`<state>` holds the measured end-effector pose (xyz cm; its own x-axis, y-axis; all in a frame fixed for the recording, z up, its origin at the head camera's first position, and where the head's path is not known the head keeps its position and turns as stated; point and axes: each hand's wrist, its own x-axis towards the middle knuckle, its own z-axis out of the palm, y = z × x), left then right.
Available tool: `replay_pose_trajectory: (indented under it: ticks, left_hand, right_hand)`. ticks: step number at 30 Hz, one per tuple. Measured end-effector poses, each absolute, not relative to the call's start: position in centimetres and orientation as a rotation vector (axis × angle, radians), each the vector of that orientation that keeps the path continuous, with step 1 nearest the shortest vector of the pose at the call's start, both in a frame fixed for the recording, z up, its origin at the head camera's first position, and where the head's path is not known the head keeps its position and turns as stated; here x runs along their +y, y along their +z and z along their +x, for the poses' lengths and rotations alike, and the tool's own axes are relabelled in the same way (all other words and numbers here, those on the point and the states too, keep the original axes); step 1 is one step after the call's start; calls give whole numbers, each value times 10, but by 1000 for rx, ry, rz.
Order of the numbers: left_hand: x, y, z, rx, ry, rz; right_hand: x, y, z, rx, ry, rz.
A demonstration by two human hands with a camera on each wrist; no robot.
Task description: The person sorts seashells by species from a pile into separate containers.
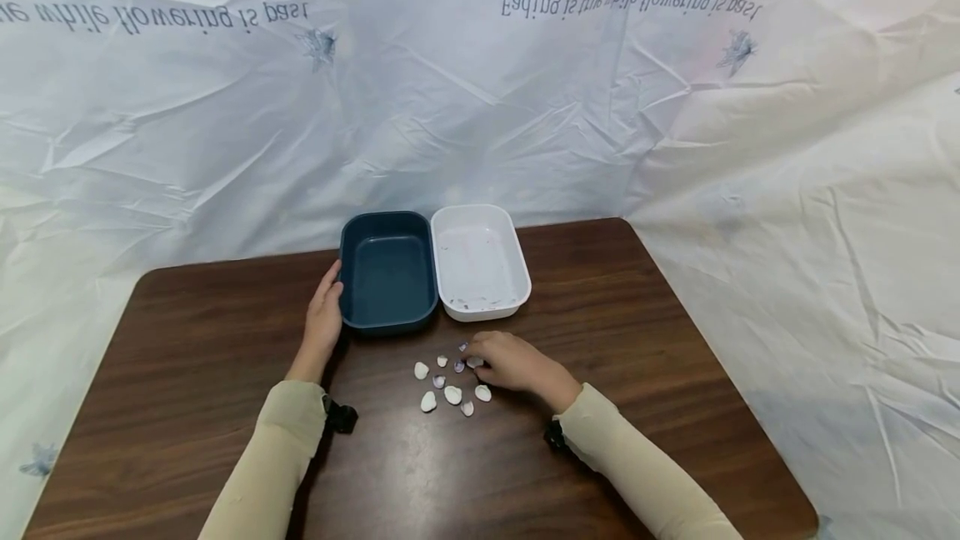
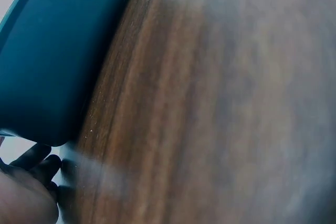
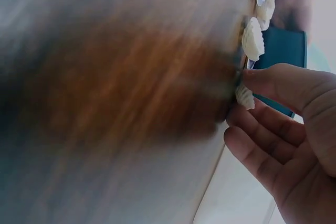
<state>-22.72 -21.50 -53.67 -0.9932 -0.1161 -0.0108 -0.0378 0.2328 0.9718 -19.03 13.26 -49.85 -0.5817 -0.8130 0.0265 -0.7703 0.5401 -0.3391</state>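
Note:
My right hand [image 1: 513,363] is low over the table at the right side of a loose group of seashells. In the right wrist view, the thumb and fingers of that hand [image 3: 283,124] pinch a ribbed white seashell [image 3: 244,97]. Other pale shells, such as the white one [image 1: 453,395], lie spread on the wood, and a few show purple insides. My left hand [image 1: 324,319] rests with extended fingers against the left outer wall of a dark blue tray [image 1: 386,329]. The left wrist view shows the left hand's fingers [image 2: 44,166] beside the end of that tray.
A white tray [image 1: 480,261] stands close against the blue tray's right side, with small dark marks or bits near its front. Both are at the back of the brown wooden table [image 1: 622,307]. A white printed sheet [image 1: 450,90] hangs behind the table.

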Motion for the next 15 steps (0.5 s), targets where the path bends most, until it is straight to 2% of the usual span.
replay_pose_trajectory:
  ticks: [15]
  left_hand:
    - [-218,-542,-229,-2411,-1893,100]
  right_hand:
    - [114,-482,-202,2627,-542,-1372]
